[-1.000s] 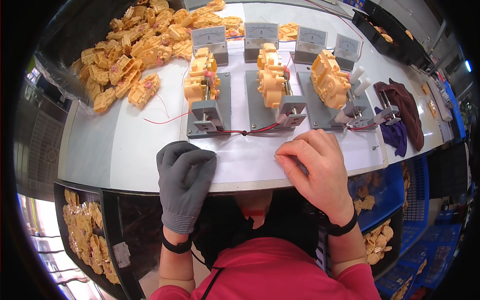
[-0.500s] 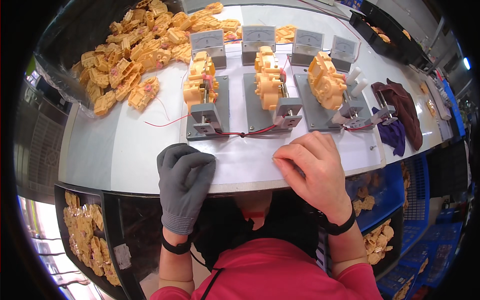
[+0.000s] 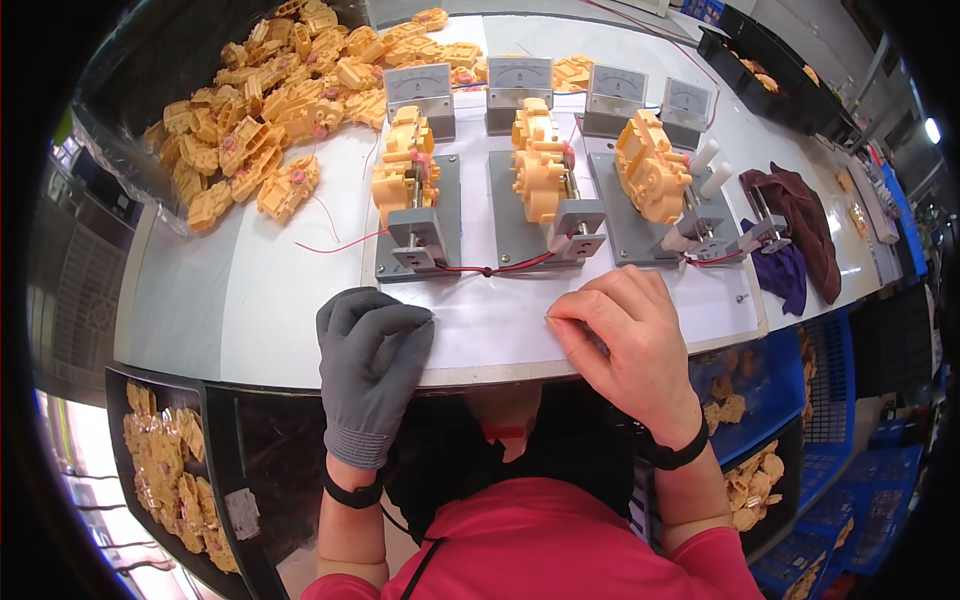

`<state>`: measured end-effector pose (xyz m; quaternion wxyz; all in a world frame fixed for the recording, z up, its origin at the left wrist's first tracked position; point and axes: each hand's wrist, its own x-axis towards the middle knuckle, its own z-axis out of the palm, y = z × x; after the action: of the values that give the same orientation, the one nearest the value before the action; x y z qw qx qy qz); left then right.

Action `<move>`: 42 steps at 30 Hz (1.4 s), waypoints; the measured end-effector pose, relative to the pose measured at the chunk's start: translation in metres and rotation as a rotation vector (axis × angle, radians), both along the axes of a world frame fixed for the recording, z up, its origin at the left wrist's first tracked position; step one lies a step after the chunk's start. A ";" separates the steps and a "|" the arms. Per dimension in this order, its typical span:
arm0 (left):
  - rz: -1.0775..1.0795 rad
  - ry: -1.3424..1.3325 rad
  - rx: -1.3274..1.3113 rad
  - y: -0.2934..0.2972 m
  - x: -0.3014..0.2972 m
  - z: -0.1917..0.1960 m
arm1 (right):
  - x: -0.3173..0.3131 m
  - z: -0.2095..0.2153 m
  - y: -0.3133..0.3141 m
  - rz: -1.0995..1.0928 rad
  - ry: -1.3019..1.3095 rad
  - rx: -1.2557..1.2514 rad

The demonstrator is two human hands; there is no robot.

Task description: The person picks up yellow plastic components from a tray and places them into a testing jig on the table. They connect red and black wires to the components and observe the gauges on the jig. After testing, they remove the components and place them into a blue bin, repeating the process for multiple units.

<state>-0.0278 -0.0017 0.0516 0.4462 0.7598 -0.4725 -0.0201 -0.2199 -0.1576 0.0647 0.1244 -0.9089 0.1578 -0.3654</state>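
My left hand [image 3: 370,345], in a grey knit glove, rests at the table's front edge, its fingers curled and thumb closed against them. Nothing shows in it. My right hand [image 3: 630,340] is bare and lies across from it, thumb and forefinger pinched together, also with nothing visible between them. Just beyond my hands stand three grey test fixtures, each bearing a yellow plastic gearbox: the left gearbox [image 3: 405,165], the middle gearbox [image 3: 540,165] and the right gearbox [image 3: 652,165]. A red and black wire [image 3: 487,270] links the fixtures. Neither hand touches them.
Several analog meters [image 3: 520,80] stand behind the fixtures. A large heap of yellow gearboxes [image 3: 270,100] spills from the back left. Brown cloth [image 3: 800,220] and purple cloth [image 3: 778,275] lie at the right. Bins of yellow parts [image 3: 170,470] sit below table height.
The view has shifted very slightly. Both hands hold the same pose and place, and the fixtures stay as they were.
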 end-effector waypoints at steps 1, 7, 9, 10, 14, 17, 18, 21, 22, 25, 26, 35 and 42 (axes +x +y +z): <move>0.002 0.001 -0.001 0.000 0.000 0.000 | 0.000 0.000 0.000 0.001 0.002 0.001; 0.002 0.008 -0.005 0.000 -0.001 0.000 | -0.001 -0.001 -0.001 -0.011 0.019 -0.020; 0.005 0.006 -0.008 0.000 0.000 0.000 | -0.001 0.000 -0.001 -0.008 0.023 -0.020; 0.004 0.009 -0.009 0.000 0.000 0.000 | -0.001 0.000 -0.001 -0.004 0.028 -0.020; -0.003 0.006 -0.008 0.000 0.000 0.002 | -0.001 0.000 0.000 0.005 0.008 0.002; -0.003 0.003 -0.007 0.000 -0.001 0.002 | -0.001 0.000 0.001 -0.001 -0.003 0.000; 0.000 0.005 -0.011 0.000 -0.001 0.002 | -0.001 0.001 0.001 0.000 -0.001 -0.001; -0.025 -0.039 -0.006 0.001 0.000 0.002 | -0.002 0.001 0.002 -0.001 0.005 0.009; -0.019 -0.029 -0.015 0.001 0.000 0.002 | -0.002 0.002 0.002 -0.006 0.008 0.020; -0.008 -0.013 -0.034 0.001 0.000 0.000 | -0.001 0.002 0.004 -0.022 0.022 0.028; -0.009 -0.019 -0.034 0.001 0.001 0.000 | -0.001 0.002 0.005 -0.028 0.028 0.027; -0.014 -0.006 -0.053 -0.001 0.002 0.001 | -0.007 0.006 0.003 -0.028 0.008 0.060; -0.006 0.013 -0.065 -0.002 0.000 -0.001 | -0.068 0.016 -0.017 -0.385 -0.033 0.131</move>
<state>-0.0275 -0.0033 0.0510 0.4736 0.7434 -0.4722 -0.0112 -0.2878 -0.1751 0.0805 0.1134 -0.8458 0.3502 -0.3861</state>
